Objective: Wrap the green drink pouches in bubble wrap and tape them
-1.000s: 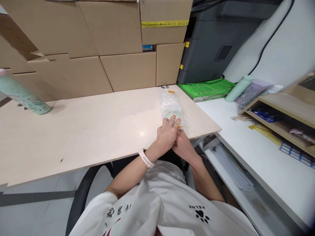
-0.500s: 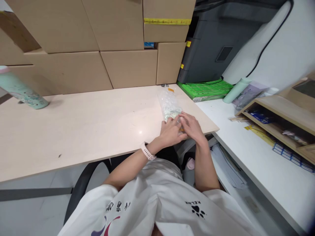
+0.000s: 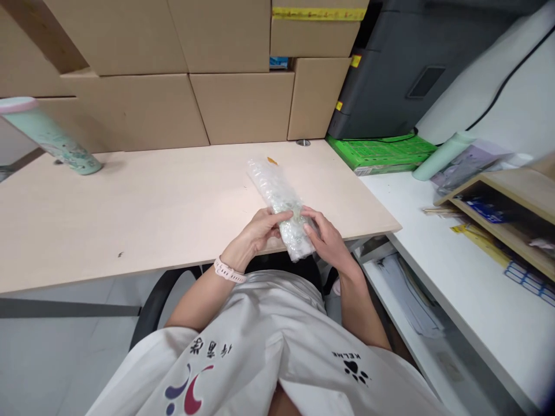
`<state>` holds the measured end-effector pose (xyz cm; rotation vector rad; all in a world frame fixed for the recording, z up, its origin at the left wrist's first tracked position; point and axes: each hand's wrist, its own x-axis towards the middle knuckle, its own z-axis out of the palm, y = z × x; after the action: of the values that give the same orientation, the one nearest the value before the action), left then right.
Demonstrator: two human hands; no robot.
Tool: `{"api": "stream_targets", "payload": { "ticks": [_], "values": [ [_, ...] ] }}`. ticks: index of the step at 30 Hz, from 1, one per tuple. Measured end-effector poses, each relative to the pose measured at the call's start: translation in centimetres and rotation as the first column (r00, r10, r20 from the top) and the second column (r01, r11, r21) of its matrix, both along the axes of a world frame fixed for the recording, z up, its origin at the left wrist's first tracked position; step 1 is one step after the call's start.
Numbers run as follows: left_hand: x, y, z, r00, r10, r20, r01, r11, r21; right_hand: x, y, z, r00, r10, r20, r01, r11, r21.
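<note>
A long bubble-wrap package (image 3: 277, 188) slants across the front edge of the wooden desk, its near end sticking out over the edge. Something pale green shows faintly through the wrap, too blurred to name. My left hand (image 3: 262, 228) grips the package's left side, thumb on top and fingers partly underneath. On the other side my right hand (image 3: 325, 234) holds the right edge, fingers bent over the wrap. An orange piece of tape (image 3: 272, 161) sits at the far end of the package.
Cardboard boxes (image 3: 243, 107) are stacked along the back of the desk (image 3: 173, 202). A mint tumbler (image 3: 56, 138) stands at the left. A green box (image 3: 381, 153) lies under a dark grey case (image 3: 390, 75). On the right are a white table (image 3: 455, 271) and a wooden organizer (image 3: 515, 202).
The package has been drawn toward me and turned, its far end swinging left. My hands have moved apart to its two sides, and the camera view has shifted slightly.
</note>
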<state>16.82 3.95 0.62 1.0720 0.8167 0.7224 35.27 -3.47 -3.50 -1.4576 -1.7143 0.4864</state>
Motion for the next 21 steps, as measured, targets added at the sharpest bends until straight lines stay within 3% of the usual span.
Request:
{"api": "stream_targets", "payload": {
  "ticks": [3,6,9,11,13,16,18,21],
  "values": [
    [-0.9,-1.5,0.2,0.98,0.042,0.196,-0.034,0.998,-0.048,-1.9,-0.6,-0.2,0.997,0.054,-0.064,-0.052,0.998,0.03],
    [-1.9,-2.2,-0.1,0.968,0.118,0.222,-0.103,0.991,-0.081,-3.1,-0.7,-0.2,0.987,0.086,-0.136,-0.08,0.995,0.055],
    [-3.3,-2.4,-0.3,0.954,0.178,0.241,-0.166,0.984,-0.068,-3.9,-0.3,0.0,0.957,0.0,-0.291,0.02,0.998,0.064],
    [-4.4,-2.6,-0.2,0.949,0.18,0.259,-0.177,0.984,-0.032,-4.3,0.0,0.2,0.899,-0.032,-0.436,0.03,0.999,-0.013],
    [-5.2,-3.1,0.1,0.956,0.158,0.246,-0.166,0.986,0.01,-4.7,0.2,0.7,0.813,0.048,-0.58,-0.135,0.985,-0.108],
    [-6.1,-4.0,0.3,0.972,0.108,0.209,-0.132,0.986,0.105,-5.5,-0.1,1.4,0.637,0.195,-0.746,-0.46,0.873,-0.164],
    [-6.6,-4.5,0.4,0.985,0.096,0.143,-0.124,0.971,0.203,-6.0,-0.4,1.8,0.582,0.182,-0.792,-0.517,0.835,-0.189],
    [-7.9,-4.9,0.9,0.981,0.19,0.036,-0.187,0.888,0.42,-6.1,-1.1,2.1,0.589,0.105,-0.801,-0.432,0.879,-0.203]
  ]
}}
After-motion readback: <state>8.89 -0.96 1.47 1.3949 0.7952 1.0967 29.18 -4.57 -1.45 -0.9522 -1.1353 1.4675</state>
